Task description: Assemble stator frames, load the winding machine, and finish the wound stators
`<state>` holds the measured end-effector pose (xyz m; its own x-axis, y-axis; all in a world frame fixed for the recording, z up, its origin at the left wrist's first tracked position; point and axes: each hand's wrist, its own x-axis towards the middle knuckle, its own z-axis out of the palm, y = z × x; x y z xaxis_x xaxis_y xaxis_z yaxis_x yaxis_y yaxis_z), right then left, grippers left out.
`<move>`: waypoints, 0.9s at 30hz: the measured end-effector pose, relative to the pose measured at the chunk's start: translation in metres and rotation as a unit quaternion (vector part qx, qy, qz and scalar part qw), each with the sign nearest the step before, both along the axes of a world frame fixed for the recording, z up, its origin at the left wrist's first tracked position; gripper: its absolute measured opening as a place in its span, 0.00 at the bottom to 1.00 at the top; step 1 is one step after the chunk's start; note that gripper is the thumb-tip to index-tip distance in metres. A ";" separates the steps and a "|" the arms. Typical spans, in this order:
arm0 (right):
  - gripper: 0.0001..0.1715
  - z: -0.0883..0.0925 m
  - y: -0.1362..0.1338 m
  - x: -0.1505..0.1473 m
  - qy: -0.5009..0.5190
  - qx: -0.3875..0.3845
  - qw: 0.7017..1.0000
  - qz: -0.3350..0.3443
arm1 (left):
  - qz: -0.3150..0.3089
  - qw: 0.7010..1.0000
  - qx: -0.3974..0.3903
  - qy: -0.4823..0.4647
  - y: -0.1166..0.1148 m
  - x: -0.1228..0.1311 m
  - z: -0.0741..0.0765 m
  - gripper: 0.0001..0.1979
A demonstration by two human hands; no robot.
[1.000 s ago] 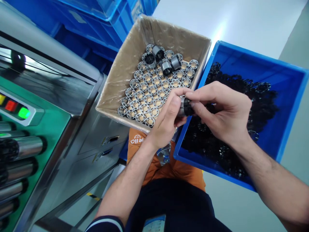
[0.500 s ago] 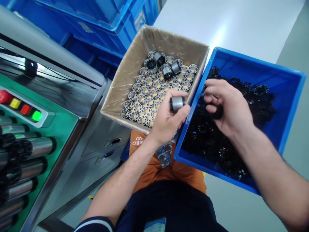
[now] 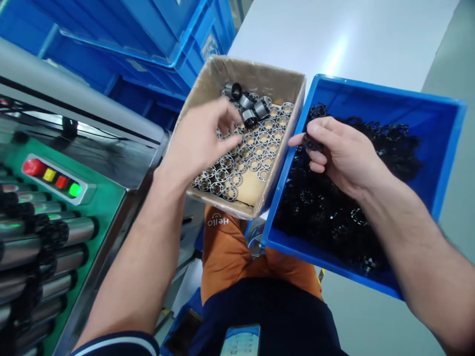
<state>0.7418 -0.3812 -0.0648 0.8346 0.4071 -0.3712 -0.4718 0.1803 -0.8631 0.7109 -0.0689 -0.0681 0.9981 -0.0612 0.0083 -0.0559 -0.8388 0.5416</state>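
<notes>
My left hand point(image 3: 202, 136) reaches over the left side of a lined cardboard box point(image 3: 237, 210). Its thumb and fingers are apart, somewhat blurred, with nothing visible between them. Rows of silver slotted rings point(image 3: 254, 163) stand upright in the box. Near my left fingertips lies a small pile of metal cylinders with black ends point(image 3: 249, 117). My right hand point(image 3: 339, 155) is above the near-left part of a blue bin point(image 3: 447, 163), pinching a black plastic ring point(image 3: 311, 142) between thumb and fingers, index finger stretched out. Many similar black parts point(image 3: 315, 212) fill the bin in a dark heap.
On the left, a green machine bed point(image 3: 107, 198) carries rows of metal cylinders point(image 3: 76, 230), beside a button panel point(image 3: 55, 178). Stacked blue crates point(image 3: 148, 39) stand behind. A white table point(image 3: 297, 34) lies beyond the box and bin. A phone-like screen point(image 3: 241, 341) shows below.
My left hand has moved left from the box's right edge to over its rings, and the cylinder it held is no longer seen in it. My right hand has raised a black ring slightly.
</notes>
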 end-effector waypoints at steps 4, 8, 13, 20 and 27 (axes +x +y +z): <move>0.10 -0.001 -0.006 0.006 -0.053 -0.008 0.998 0.026 | -0.080 0.955 0.122 0.258 0.015 -0.049 -0.008 0.14; 0.12 -0.001 -0.008 0.004 -0.057 -0.011 0.998 0.034 | -0.115 0.927 0.204 0.294 0.005 -0.046 -0.017 0.18; 0.20 -0.003 -0.006 -0.006 -0.119 0.002 0.990 0.074 | -0.125 0.925 0.250 0.258 -0.004 -0.051 0.002 0.14; 0.28 0.001 -0.006 -0.014 -0.215 -0.015 0.972 0.094 | 0.010 0.977 -0.211 -0.026 0.000 -0.087 0.003 0.15; 0.23 0.003 -0.002 -0.022 -0.282 -0.062 0.956 0.058 | 0.102 0.808 -0.578 0.059 -0.071 -0.067 -0.030 0.21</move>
<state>0.7198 -0.3832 -0.0616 0.8681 0.4911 0.0726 0.0641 0.0341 -0.9974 0.6442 -0.1394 -0.0978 0.9845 0.0847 -0.1536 0.1288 0.2453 0.9608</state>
